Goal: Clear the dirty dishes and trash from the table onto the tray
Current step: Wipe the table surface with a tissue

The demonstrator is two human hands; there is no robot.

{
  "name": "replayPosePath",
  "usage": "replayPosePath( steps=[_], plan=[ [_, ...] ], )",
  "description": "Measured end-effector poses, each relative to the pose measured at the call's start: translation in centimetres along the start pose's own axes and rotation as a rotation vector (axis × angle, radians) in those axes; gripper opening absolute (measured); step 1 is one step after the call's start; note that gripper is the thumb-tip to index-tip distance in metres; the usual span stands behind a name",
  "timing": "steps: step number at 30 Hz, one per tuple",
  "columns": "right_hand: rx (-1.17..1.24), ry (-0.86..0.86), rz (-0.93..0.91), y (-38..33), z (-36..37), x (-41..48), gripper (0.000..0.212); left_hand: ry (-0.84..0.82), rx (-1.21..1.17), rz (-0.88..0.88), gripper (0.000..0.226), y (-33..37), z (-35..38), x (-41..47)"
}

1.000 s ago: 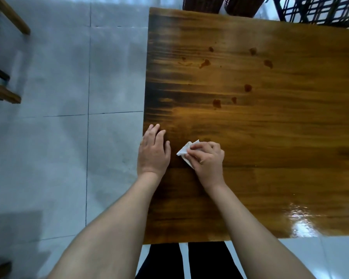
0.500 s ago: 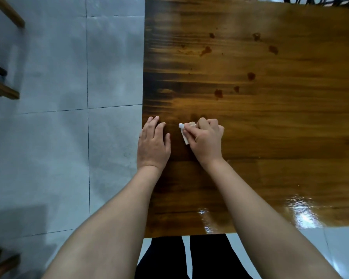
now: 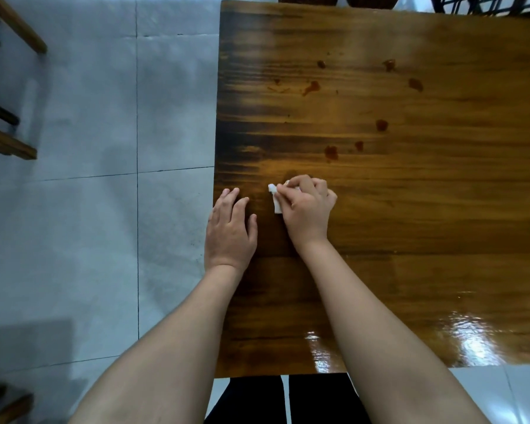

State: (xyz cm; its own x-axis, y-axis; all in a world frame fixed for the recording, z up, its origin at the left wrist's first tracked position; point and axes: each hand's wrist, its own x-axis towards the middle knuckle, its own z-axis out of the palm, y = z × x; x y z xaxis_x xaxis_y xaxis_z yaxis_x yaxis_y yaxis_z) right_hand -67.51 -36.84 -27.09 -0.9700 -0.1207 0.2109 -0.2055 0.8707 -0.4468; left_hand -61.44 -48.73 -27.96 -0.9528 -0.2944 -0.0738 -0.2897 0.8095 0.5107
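Gripping tissue (image 3: 274, 201) in curled right hand (image 3: 307, 207), pressing it onto table (image 3: 426, 228) near left edge, short of stains (image 3: 331, 152), likely for wiping. Resting left hand (image 3: 229, 231) flat on table edge, fingers straight, nothing held, probably for bracing. No tray visible.

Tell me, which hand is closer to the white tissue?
Right. The right hand grips the white tissue; the left hand rests flat on the table beside it, not touching.

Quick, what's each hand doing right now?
Left hand: open, resting flat at the table edge, holding nothing.
Right hand: fingers curled on a white tissue, pressing it on the table.
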Motion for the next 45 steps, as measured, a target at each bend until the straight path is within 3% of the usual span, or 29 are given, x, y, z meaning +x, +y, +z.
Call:
replayPosePath(
  steps=[7,17,27,30,35,40,45],
  plan=[
    [0.082,-0.163,0.039,0.3,-0.5,0.3,0.016,0.010,0.020,-0.003,0.034,0.0,0.1,-0.1],
    [-0.003,-0.090,-0.168,1.2,-0.8,-2.5,0.013,0.003,0.003,-0.010,0.033,0.1,-0.1,0.0],
    [-0.006,-0.125,0.014,-1.1,-0.1,-0.4,0.014,-0.017,-0.025,-0.023,0.035,0.2,-0.3,-0.1],
    [-0.010,-0.195,-0.002,-1.6,-0.3,-0.2,0.021,-0.032,-0.040,-0.029,0.036,0.2,-0.5,0.0],
    [-0.028,-0.171,-0.041,0.6,-2.6,-4.8,0.013,-0.035,-0.107,-0.017,0.036,0.2,-1.3,-0.3],
    [-0.010,-0.151,-0.016,4.0,-5.2,-9.3,0.018,-0.151,-0.205,-0.060,0.040,0.4,-2.6,-0.3],
    [-0.016,-0.201,0.039,4.6,-5.4,-8.0,0.014,-0.230,-0.251,-0.098,0.035,0.9,-3.5,-1.7]
  ],
)
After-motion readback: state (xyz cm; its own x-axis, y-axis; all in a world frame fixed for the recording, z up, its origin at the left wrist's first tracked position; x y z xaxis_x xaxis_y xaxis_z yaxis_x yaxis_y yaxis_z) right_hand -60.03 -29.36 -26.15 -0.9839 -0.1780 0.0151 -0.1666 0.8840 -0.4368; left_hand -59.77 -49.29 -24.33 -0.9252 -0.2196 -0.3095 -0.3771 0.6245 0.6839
